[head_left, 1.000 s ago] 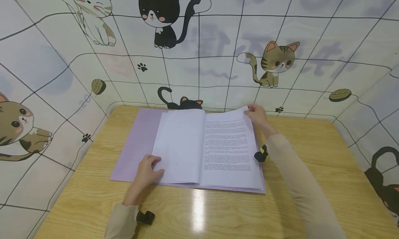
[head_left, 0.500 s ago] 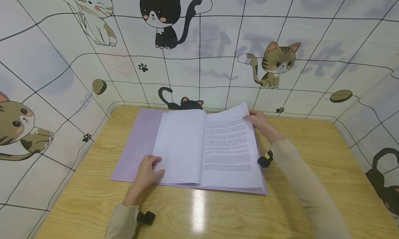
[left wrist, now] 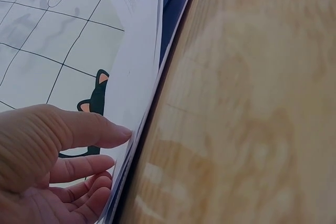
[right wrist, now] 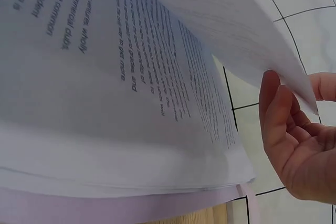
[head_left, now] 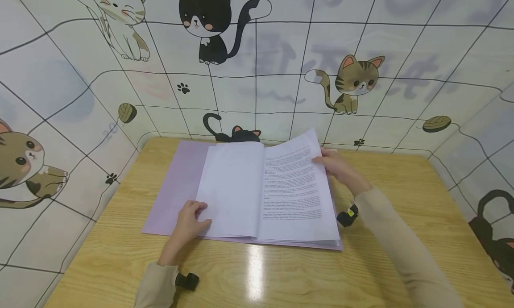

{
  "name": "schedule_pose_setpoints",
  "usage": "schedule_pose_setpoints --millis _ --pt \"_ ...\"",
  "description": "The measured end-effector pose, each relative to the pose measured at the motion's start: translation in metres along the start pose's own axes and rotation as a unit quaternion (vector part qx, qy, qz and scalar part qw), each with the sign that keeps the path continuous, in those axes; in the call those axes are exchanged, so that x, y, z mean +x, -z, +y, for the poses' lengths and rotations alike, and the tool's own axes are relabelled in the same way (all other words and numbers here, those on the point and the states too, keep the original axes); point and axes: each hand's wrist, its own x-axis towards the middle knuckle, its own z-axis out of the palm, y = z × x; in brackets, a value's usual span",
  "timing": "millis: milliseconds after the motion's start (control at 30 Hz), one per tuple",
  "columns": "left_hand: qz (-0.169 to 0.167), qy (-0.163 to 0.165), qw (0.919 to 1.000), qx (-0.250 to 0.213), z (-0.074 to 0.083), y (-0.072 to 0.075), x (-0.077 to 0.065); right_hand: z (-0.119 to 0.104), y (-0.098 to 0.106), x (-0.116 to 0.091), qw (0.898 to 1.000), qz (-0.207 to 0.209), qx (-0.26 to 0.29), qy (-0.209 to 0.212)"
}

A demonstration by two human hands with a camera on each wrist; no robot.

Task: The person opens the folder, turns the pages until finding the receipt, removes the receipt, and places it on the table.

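Observation:
A light purple folder (head_left: 176,192) lies spread on the table with a stack of white paper in it. On the left side, the turned-over sheets show a blank page (head_left: 232,187). My left hand (head_left: 188,221) rests at that page's lower left, thumb and fingers touching the paper. On the right side, my right hand (head_left: 336,166) pinches the right edge of a printed sheet (head_left: 293,183) between thumb and fingers. The top right corner of this sheet curls up. In the right wrist view, another printed page (right wrist: 105,103) shows beneath the lifted sheet (right wrist: 220,19).
The wooden table (head_left: 381,174) extends to both sides and in front of the folder. A wall covering (head_left: 281,89) with cartoon cats rises right behind it. Small black cameras sit on the left wrist (head_left: 187,281) and the right wrist (head_left: 347,216).
My right hand has slid down the printed sheet's right edge towards me. The sheet's top corner has risen and bends inwards more. My left hand has stayed put.

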Motion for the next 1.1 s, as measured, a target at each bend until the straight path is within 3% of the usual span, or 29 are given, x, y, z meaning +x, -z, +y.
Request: schedule_pose_setpoints --millis 600,1100 --pt "0.006 -0.008 0.9999 0.004 0.001 0.000 0.000 -0.013 -0.022 -0.028 0.998 -0.041 0.045 0.015" --pt "0.003 -0.003 1.0000 0.005 0.001 0.000 -0.001 -0.036 -0.045 -0.034 0.992 -0.065 0.094 0.056"
